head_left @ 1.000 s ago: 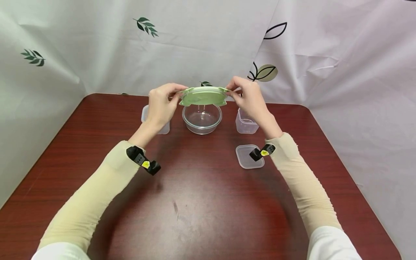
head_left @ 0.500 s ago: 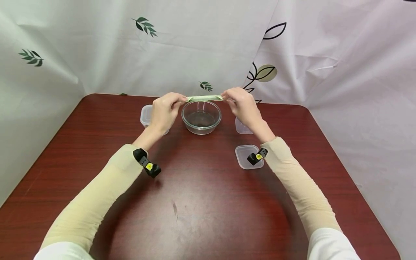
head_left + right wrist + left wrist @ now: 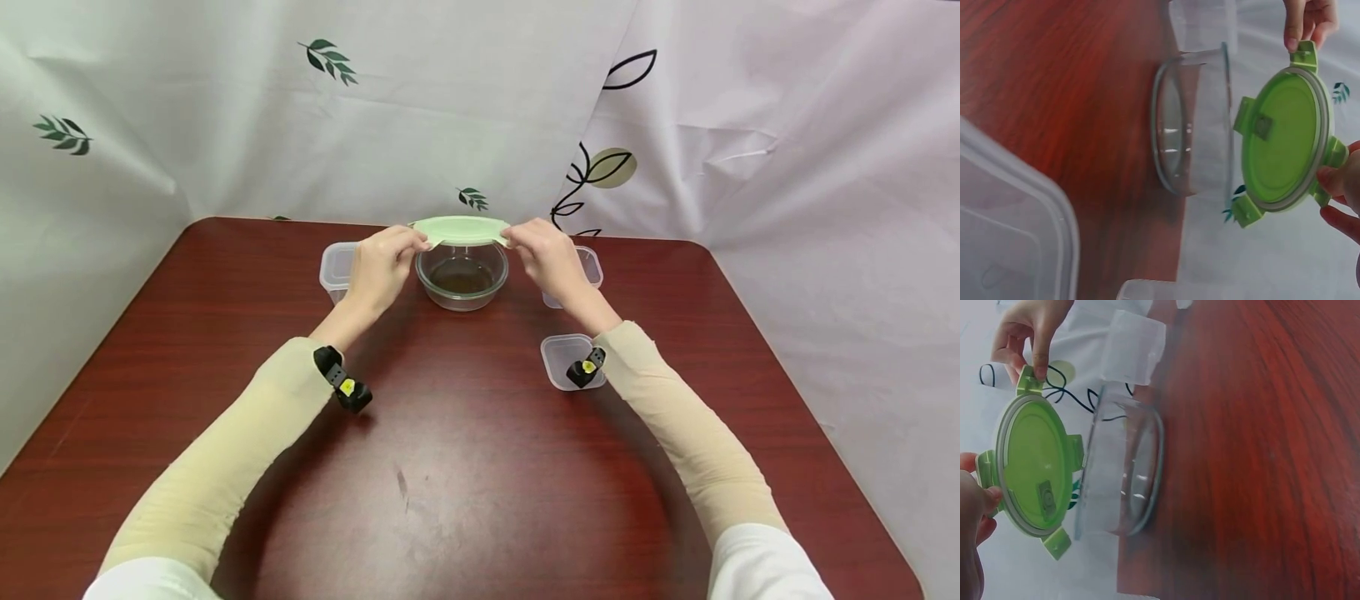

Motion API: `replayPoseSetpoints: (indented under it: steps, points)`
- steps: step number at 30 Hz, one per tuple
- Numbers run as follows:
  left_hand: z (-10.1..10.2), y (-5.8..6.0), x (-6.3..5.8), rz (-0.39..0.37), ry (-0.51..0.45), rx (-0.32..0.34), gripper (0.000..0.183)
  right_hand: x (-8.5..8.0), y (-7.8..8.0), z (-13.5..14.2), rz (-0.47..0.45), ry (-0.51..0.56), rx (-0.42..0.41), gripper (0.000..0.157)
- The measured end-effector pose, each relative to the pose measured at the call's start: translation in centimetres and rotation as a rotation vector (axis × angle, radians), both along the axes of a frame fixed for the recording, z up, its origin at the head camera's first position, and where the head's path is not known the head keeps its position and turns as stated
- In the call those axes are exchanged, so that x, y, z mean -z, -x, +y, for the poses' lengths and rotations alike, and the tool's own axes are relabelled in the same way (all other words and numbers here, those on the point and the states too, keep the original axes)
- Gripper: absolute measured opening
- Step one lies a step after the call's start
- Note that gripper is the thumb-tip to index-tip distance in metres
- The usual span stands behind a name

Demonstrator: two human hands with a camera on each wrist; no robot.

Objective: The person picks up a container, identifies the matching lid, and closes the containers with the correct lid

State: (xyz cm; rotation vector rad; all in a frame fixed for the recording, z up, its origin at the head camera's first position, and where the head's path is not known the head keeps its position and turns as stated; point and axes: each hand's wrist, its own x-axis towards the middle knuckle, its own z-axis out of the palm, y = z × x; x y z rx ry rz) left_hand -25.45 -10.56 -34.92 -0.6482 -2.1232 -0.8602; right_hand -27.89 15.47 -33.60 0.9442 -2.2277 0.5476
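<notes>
A round light-green lid (image 3: 461, 229) with clip flaps is held above a round clear glass bowl (image 3: 462, 293), apart from it in both wrist views. My left hand (image 3: 384, 265) pinches one flap between thumb and fingers. At the opposite flap, my right hand (image 3: 551, 257) pinches the lid in the same way. In the left wrist view, the green underside (image 3: 1038, 465) with its pale sealing ring shows, tilted relative to the bowl (image 3: 1125, 465). The bowl stands upright on the table, its back rim hidden by the lid in the head view.
A lidded clear plastic container (image 3: 337, 267) stands left of the bowl, partly behind my left hand. Right of it is a clear plastic container (image 3: 590, 265). A square translucent lid (image 3: 558, 362) lies nearer on the dark red table (image 3: 465, 467). A white patterned curtain (image 3: 420, 108) hangs behind.
The green lid has come down towards the bowl and tipped, so its top face now shows in the head view instead of its underside. Both hands have lowered with it.
</notes>
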Motion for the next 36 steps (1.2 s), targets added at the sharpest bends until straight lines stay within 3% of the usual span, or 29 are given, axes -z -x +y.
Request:
replayPoseSetpoints:
  steps: [10, 17, 22, 29, 36]
  points:
    - [-0.4, -0.1, 1.2, -0.035, 0.063, -0.007, 0.021, 1.5, 0.0, 0.2, 0.023, -0.043, -0.052, 0.025]
    - [-0.5, -0.5, 1.9, -0.047, 0.128, 0.010, 0.021, 2.5, -0.5, 0.5, 0.003, -0.100, -0.046, 0.027]
    - [-0.6, -0.6, 2.5, -0.036, 0.183, 0.029, 0.023, 2.8, -0.7, 0.6, 0.010, -0.136, -0.065, 0.025]
    - [-0.8, -0.9, 3.0, -0.026, 0.187, 0.057, 0.028, 3.0, -1.1, 0.4, 0.016, -0.187, -0.087, 0.018]
    - [-0.7, -1.2, 3.6, -0.018, 0.204, 0.065, 0.030, 3.2, -1.6, 0.6, 0.032, -0.234, -0.064, 0.023]
